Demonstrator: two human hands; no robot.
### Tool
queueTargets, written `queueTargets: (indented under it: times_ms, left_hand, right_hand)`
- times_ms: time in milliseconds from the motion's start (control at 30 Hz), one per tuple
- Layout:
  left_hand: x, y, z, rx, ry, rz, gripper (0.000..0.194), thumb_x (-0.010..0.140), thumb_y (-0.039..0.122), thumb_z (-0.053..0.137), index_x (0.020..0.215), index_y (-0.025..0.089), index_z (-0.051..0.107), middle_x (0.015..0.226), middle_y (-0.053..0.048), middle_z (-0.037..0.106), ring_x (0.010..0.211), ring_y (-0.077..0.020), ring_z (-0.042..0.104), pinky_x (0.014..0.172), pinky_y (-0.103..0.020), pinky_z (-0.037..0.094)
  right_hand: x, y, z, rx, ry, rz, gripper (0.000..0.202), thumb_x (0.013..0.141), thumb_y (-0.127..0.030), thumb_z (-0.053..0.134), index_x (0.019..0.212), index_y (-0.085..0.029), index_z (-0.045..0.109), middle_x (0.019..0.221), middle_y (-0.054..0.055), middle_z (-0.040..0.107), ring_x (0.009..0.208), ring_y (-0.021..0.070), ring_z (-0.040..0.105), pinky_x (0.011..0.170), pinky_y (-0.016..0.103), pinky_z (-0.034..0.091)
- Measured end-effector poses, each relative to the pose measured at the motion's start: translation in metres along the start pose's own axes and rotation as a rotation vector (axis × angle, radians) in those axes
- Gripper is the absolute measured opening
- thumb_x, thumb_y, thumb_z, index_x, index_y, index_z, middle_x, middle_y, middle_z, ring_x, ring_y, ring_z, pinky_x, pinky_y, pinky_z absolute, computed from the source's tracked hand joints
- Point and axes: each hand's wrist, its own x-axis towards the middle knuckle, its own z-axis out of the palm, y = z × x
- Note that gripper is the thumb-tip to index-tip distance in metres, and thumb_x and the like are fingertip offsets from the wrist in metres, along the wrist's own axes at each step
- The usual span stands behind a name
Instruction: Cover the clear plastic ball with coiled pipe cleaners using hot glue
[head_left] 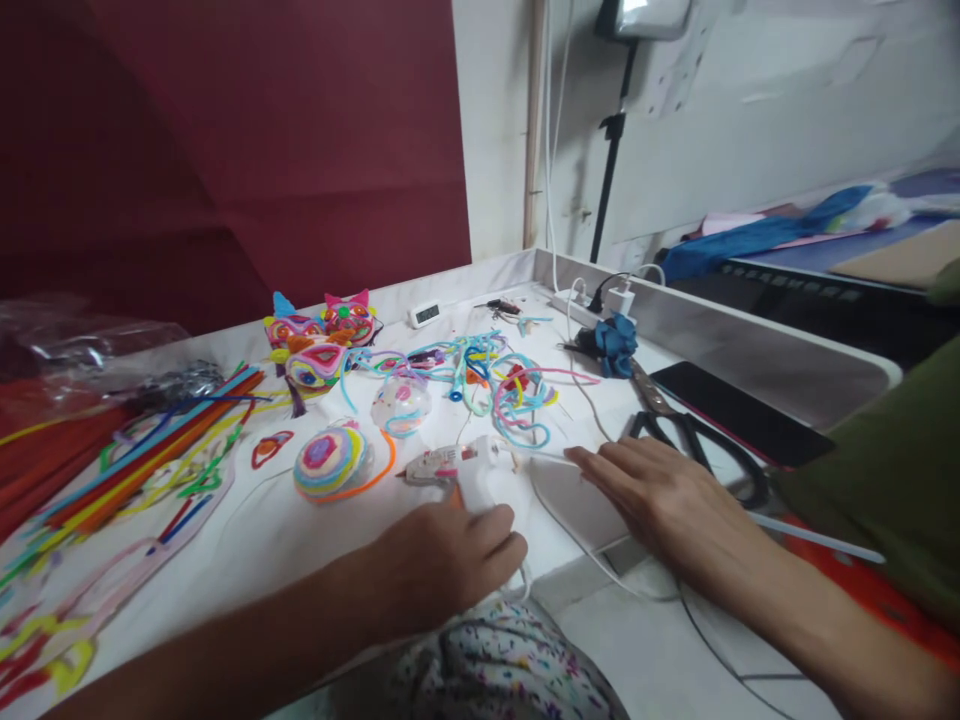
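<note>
A white hot glue gun [487,475] points left above the white table, with my left hand [457,555] closed around its handle. From the gun's back end a thin whitish glue stick [551,456] runs to the fingertips of my right hand [660,490], which pinch its far end. Left of the nozzle lies a dome [330,460] covered in coiled coloured pipe cleaners, with an orange strand [388,460] curving beside it. Behind the gun sits a clear dome [401,405] with a light blue strand on it.
Several decorated cat masks [322,335] stand at the back left, near bundled pipe cleaners [150,450]. Tangled strands [495,385] lie mid-table. Black-handled scissors [690,440] and a phone [739,412] lie right. A power strip [585,305] is in the corner; the gun's cord [577,545] hangs over the edge.
</note>
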Motion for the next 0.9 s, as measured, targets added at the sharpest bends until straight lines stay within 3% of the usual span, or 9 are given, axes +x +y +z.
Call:
queueTargets:
  times_ms: [233,500,700,900]
  left_hand:
    - [-0.006,0.007,-0.017,0.197,0.177,0.096,0.022,0.111,0.018,0.047,0.125,0.016,0.065,0.119,-0.01,0.077,0.076,-0.0129,0.068,0.06,-0.028,0.052]
    - [-0.003,0.012,-0.017,0.214,0.205,0.1,0.023,0.111,0.018,0.048,0.123,0.017,0.067,0.122,-0.01,0.078,0.073,-0.0142,0.067,0.057,-0.03,0.051]
    - [0.0,0.013,-0.019,0.226,0.198,0.109,0.024,0.111,0.02,0.047,0.122,0.016,0.068,0.122,-0.01,0.078,0.066,-0.0143,0.063,0.054,-0.033,0.048]
    - [0.0,0.015,-0.015,0.248,0.236,0.102,0.023,0.11,0.023,0.05,0.12,0.018,0.071,0.121,-0.008,0.077,0.063,-0.0145,0.059,0.053,-0.034,0.046]
  right_hand:
    - [0.0,-0.002,-0.007,-0.06,0.055,-0.004,0.037,0.106,0.002,0.04,0.116,-0.01,0.074,0.085,0.007,0.077,0.07,0.0216,0.073,0.065,0.033,0.056]
    - [0.001,0.004,-0.019,-0.105,0.035,-0.053,0.035,0.112,-0.009,0.038,0.117,-0.009,0.073,0.079,0.005,0.071,0.066,0.0232,0.069,0.061,0.037,0.054]
    - [-0.001,0.006,-0.022,-0.145,0.041,-0.093,0.042,0.117,-0.016,0.025,0.12,-0.011,0.067,0.077,0.002,0.067,0.064,0.0209,0.067,0.058,0.034,0.051]
    - [0.001,0.004,-0.026,-0.183,0.064,-0.131,0.041,0.116,-0.014,0.024,0.121,-0.01,0.065,0.077,0.002,0.066,0.063,0.0207,0.066,0.058,0.036,0.052]
